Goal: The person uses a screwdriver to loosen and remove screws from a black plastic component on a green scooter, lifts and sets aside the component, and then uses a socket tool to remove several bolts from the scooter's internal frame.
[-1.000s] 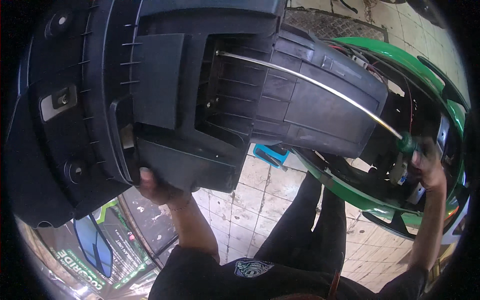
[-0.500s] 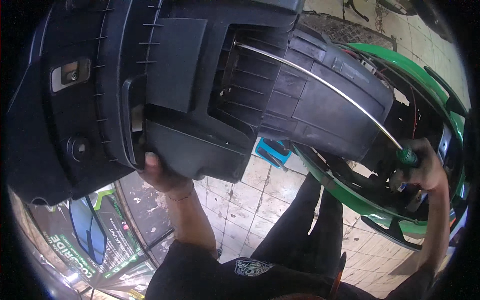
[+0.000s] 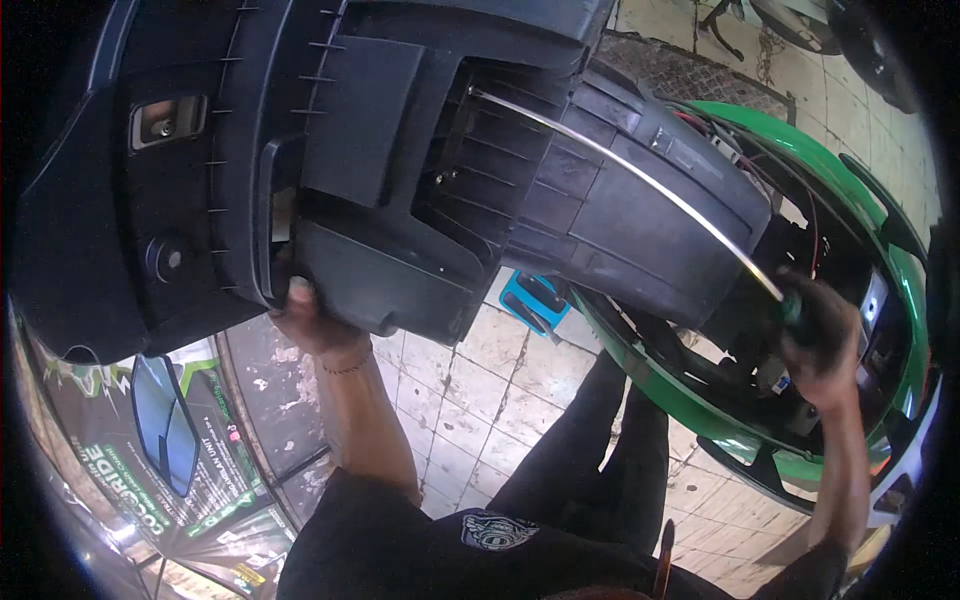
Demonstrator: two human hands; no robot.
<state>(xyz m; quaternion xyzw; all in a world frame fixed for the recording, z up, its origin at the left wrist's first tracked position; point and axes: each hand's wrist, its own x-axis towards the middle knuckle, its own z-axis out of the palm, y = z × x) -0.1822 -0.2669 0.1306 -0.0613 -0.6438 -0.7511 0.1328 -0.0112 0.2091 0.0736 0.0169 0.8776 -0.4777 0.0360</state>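
Observation:
A large black moulded plastic panel (image 3: 395, 275) with ribs and cut-outs spans the upper left. My left hand (image 3: 318, 325) is closed on its lower edge, the thumb by a slot. At the right, my right hand (image 3: 828, 340) is wrapped around the dark green handle of a long-shafted screwdriver (image 3: 638, 170). Its shaft crosses a narrower black plastic section (image 3: 660, 225), and the tip sits in a ribbed recess of the panel. Whether the tip is seated in a screw is too small to tell. Small metal fasteners show lower in the recess.
A green body shell (image 3: 845, 145) with exposed wiring and brackets surrounds my right hand. On the white tiled floor lies a blue tray-like item (image 3: 535, 305) with dark pieces. A printed poster (image 3: 225, 430) and a dark glossy panel (image 3: 165, 425) are at lower left.
My right hand has turned around the screwdriver handle and now covers more of it. The tip stays in the recess and my left hand keeps its hold. The whole view has shifted slightly.

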